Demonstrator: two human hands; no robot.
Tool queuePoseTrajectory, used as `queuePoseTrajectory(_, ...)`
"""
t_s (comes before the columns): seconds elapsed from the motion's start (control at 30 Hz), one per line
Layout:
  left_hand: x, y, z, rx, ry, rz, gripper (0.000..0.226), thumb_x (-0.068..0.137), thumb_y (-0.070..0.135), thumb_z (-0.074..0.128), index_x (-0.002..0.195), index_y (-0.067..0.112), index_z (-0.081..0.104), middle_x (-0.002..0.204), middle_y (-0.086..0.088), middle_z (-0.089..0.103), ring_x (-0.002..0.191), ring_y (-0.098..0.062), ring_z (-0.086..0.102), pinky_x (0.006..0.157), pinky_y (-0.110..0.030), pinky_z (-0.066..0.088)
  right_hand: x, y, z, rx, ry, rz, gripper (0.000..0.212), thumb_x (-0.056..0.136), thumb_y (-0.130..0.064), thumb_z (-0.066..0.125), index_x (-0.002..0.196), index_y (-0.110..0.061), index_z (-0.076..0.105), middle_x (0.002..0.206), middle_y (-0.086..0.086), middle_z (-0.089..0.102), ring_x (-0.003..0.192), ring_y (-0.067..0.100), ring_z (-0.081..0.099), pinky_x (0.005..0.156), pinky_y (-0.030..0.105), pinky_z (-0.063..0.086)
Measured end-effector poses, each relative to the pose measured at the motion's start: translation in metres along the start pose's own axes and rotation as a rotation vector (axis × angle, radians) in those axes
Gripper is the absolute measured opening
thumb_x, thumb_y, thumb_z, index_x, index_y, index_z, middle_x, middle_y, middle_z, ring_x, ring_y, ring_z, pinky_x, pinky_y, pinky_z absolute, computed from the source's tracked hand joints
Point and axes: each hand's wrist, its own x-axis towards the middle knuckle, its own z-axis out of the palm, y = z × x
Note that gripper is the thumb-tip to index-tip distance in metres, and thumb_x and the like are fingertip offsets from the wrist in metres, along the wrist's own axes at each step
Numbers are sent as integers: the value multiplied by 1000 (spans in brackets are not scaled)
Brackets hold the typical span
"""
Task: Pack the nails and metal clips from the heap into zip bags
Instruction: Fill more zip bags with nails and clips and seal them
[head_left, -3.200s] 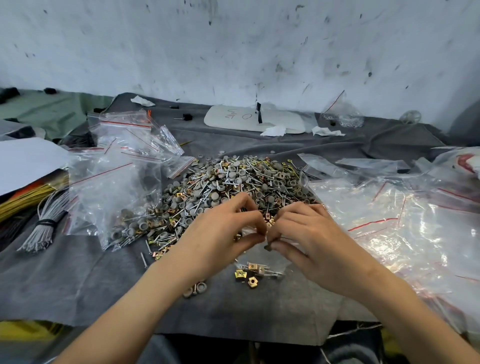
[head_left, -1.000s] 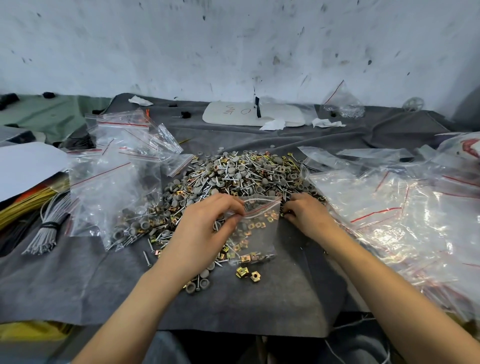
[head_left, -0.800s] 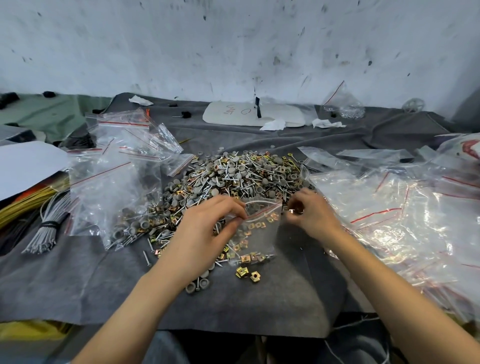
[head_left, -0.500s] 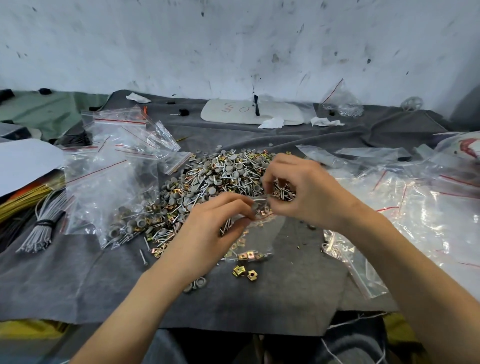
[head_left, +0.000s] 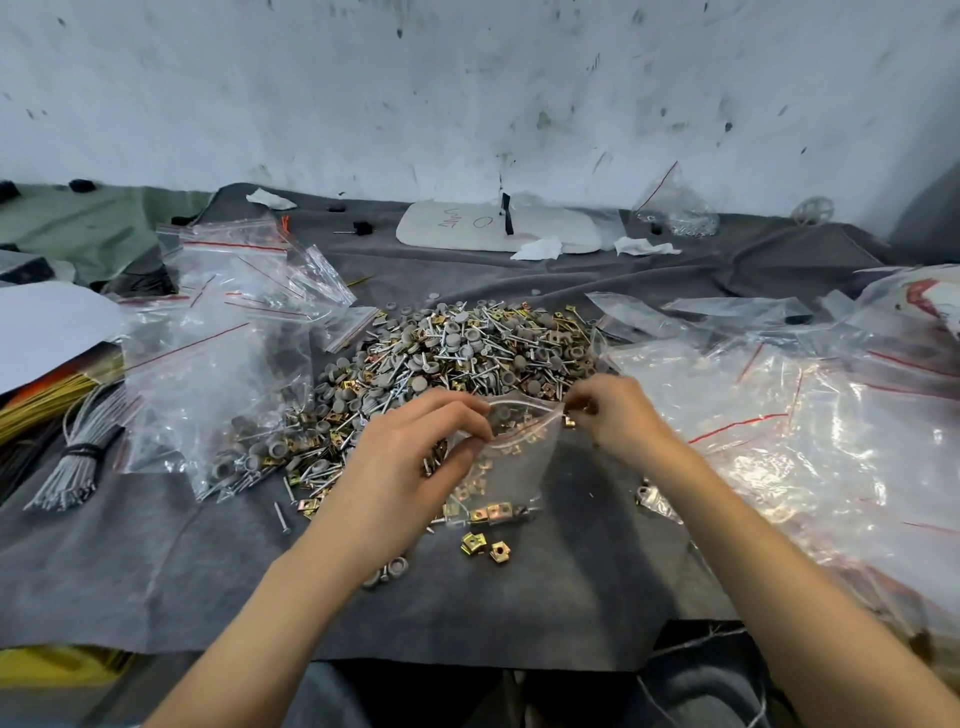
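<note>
Both hands met at a small zip bag (head_left: 511, 467) lying on the grey cloth of the bench (head_left: 156, 561), just in front of the heap (head_left: 467, 358) of grey-capped nails and brass clips. The left hand (head_left: 410, 457) pinched the near lip of the bag's mouth between thumb and curled fingers (head_left: 467, 415). The right hand (head_left: 618, 415) had its fingers bunched narrow on the mouth's right corner, so the opening gaped between them. A brass clip (head_left: 570, 423) showed just under those fingertips, though I couldn't tell whether it was held. A handful of clips sat in the bottom of the bag. Two loose clips (head_left: 485, 545) lay on the cloth right below it.

Filled bags (head_left: 218, 374) were piled to the left of the heap, and a broad drift of empty bags (head_left: 805, 441) spread on the right. A tied bundle of grey wires (head_left: 78, 457) lay at the far left, and a white pad (head_left: 498, 228) sat back by the scuffed wall.
</note>
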Motion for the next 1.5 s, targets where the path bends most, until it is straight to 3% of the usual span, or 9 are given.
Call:
queuePoseTrajectory(0.17, -2, 1, -4, -3, -12, -18, 6, 87, 7, 68, 90, 11, 70, 110, 5, 67, 105, -2, 62, 90, -26, 50, 14, 17, 41, -60, 72, 118, 21, 89, -21, 64, 107, -9, 65, 110, 9, 58, 102, 28, 56, 86, 35, 42)
queuePoseTrajectory(0.33, -3, 0, -4, -1, -10, -20, 7, 87, 7, 67, 91, 12, 70, 111, 6, 66, 106, -2, 61, 92, -25, 50, 12, 10, 42, -116, 160, 95, 8, 91, -6, 52, 94, -3, 59, 98, 16, 61, 88, 31, 56, 77, 39, 47)
queuePoseTrajectory(0.5, -3, -2, -1, -29, 4, -29, 7, 87, 6, 67, 90, 12, 70, 111, 6, 66, 105, -2, 61, 90, -28, 51, -12, -27, -7, 532, 384, -64, 9, 85, -7, 69, 92, -13, 69, 87, 0, 71, 82, 14, 67, 80, 27, 54)
queuePoseTrajectory(0.63, 4, -3, 5, -43, 12, -15, 9, 86, 2, 68, 90, 10, 70, 110, 4, 66, 103, -2, 61, 89, -21, 49, -39, -68, -54, 502, 262, -464, 15, 81, -13, 74, 88, -26, 69, 83, -13, 68, 77, 1, 61, 72, 13, 48)
queuePoseTrajectory(0.77, 4, -2, 8, -44, 38, 5, 12, 84, -2, 69, 91, 8, 69, 108, 3, 66, 100, -2, 61, 86, -19, 50, -46, -75, -57, 264, 43, -518, 7, 81, -15, 74, 88, -17, 73, 93, -5, 69, 94, 10, 61, 87, 26, 46)
queuePoseTrajectory(0.97, 14, -7, -3, -255, 231, -206, 18, 91, -1, 60, 93, 16, 65, 102, 2, 70, 101, -10, 64, 90, -36, 53, -28, -32, -36, 825, 181, -169, 16, 90, -11, 62, 93, -23, 72, 86, -11, 73, 83, -1, 66, 73, 11, 48)
queuePoseTrajectory(1.13, 7, -9, -16, -347, 253, -235, 16, 92, 5, 61, 92, 20, 65, 104, 7, 69, 107, -13, 64, 91, -28, 50, -8, 13, 23, 674, 205, 191, 21, 89, -2, 60, 88, -22, 67, 88, 3, 69, 87, 18, 63, 81, 30, 50)
queuePoseTrajectory(1.3, -18, -10, -16, -313, 369, -225, 16, 90, 8, 62, 91, 23, 65, 104, 7, 68, 106, -11, 63, 87, -16, 48, 6, 10, 44, 509, 188, 142, 16, 86, -10, 67, 86, -26, 68, 79, -8, 66, 79, 12, 63, 68, 20, 45)
queuePoseTrajectory(1.5, -22, -14, -12, -310, 379, -257, 28, 91, -1, 59, 91, 26, 64, 105, 5, 66, 107, -11, 62, 89, -18, 48, 33, -11, 55, 336, 284, 117, 23, 89, -9, 64, 112, -13, 64, 110, 5, 64, 101, 20, 59, 88, 31, 46)
